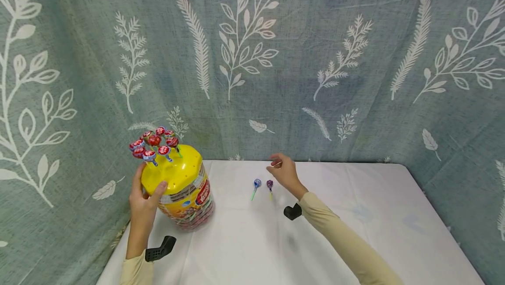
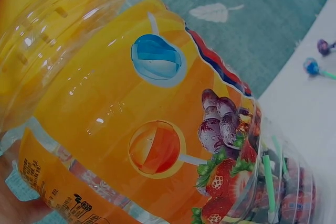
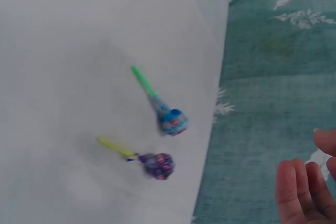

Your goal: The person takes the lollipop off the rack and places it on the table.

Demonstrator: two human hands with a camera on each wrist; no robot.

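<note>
On the left of the table stands a big clear jar [image 1: 197, 219] of lollipops with a yellow lid [image 1: 187, 166]. My left hand [image 1: 143, 208] grips it near the lid, thumb on the front rim and fingers at the left side. Several red and blue wrapped lollipops [image 1: 154, 140] stick up from the lid. My right hand [image 1: 287, 174] hovers over the table's back part with loosely bent fingers, holding nothing visible. Below and left of it lie a blue lollipop [image 1: 257, 183] with a green stick and a purple lollipop [image 1: 270, 184] with a yellow stick.
A white cloth covers the table [image 1: 335, 232]. Close behind its back edge hangs a grey-green curtain [image 1: 292, 79] with white leaf prints, which also lines both sides. Black wrist devices [image 1: 293, 211] sit on both forearms.
</note>
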